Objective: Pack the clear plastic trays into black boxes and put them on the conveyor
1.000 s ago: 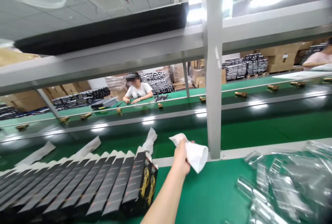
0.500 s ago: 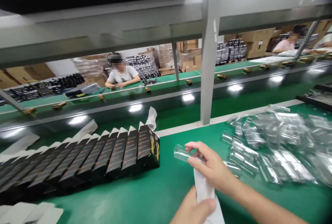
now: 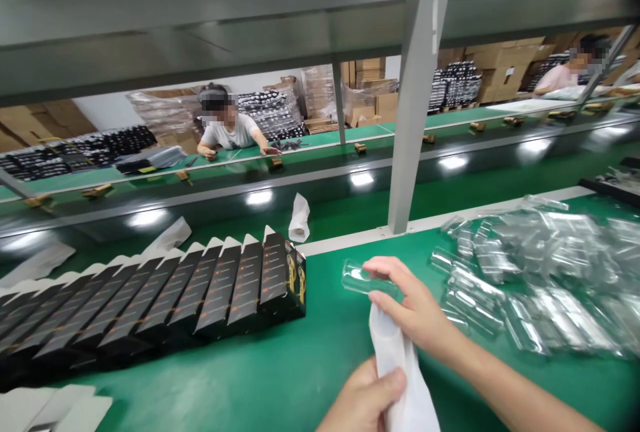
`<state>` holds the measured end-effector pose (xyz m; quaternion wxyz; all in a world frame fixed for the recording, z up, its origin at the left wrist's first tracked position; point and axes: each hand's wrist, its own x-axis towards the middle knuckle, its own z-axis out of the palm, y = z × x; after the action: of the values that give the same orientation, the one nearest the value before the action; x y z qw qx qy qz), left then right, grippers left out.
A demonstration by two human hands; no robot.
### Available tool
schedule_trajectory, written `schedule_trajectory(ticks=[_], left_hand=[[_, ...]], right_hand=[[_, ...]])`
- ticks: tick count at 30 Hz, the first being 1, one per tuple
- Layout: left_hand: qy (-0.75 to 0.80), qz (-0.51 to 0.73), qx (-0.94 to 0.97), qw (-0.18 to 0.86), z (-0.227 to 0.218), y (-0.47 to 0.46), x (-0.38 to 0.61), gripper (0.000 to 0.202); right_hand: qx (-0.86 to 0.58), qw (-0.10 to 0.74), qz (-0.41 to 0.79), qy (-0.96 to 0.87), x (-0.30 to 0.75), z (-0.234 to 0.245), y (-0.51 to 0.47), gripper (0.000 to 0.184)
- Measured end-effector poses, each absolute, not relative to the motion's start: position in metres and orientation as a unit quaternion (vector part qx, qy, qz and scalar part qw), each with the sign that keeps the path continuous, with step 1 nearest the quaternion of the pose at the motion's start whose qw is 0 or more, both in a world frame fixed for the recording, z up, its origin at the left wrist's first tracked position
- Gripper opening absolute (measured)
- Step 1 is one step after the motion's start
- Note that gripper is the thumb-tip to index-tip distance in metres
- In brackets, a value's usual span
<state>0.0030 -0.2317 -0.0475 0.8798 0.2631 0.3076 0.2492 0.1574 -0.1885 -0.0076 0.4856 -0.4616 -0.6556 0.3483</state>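
My left hand [image 3: 363, 395] grips the lower part of a white sleeve-like bag [image 3: 387, 342] between thumb and fingers. Just above it, my right hand [image 3: 415, 309] holds a clear plastic shell [image 3: 361, 277], with the thumb at the bag's upper end and the fingers curved over the shell. The shell's far end points left; its near end is hidden behind my right hand, so how far it sits inside the bag I cannot tell. To the right of my right hand spreads a pile of similar clear shells [image 3: 540, 265].
Black boxes [image 3: 245, 285] with raised white flaps stand in a slanted row at left. Pale card flaps [image 3: 60, 409] show at lower left. Past a metal post [image 3: 413, 105], a conveyor carries white bags [image 3: 299, 219] and small brown pieces [image 3: 361, 148]. A co-worker [image 3: 230, 129] sits across it.
My right fingers have spread a little around the shell, and more of the white bag shows below. Across the conveyor, the co-worker has stretched an arm toward a small brown piece.
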Motion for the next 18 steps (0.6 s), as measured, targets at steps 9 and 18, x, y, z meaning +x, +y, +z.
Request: schedule_trajectory(ticks=[9,18], left_hand=[[0.413,0.54,0.186,0.709,-0.056,-0.199,0.034,0.091],[0.49,0.519,0.277,0.643,-0.067,-0.21,0.046,0.075]], right_hand=[[-0.651,0.423,0.286,-0.563,0.164,-0.029,-0.227,0.031],[-0.565,0.447,0.16,-0.675,0.141,-0.057,-0.236,0.035]])
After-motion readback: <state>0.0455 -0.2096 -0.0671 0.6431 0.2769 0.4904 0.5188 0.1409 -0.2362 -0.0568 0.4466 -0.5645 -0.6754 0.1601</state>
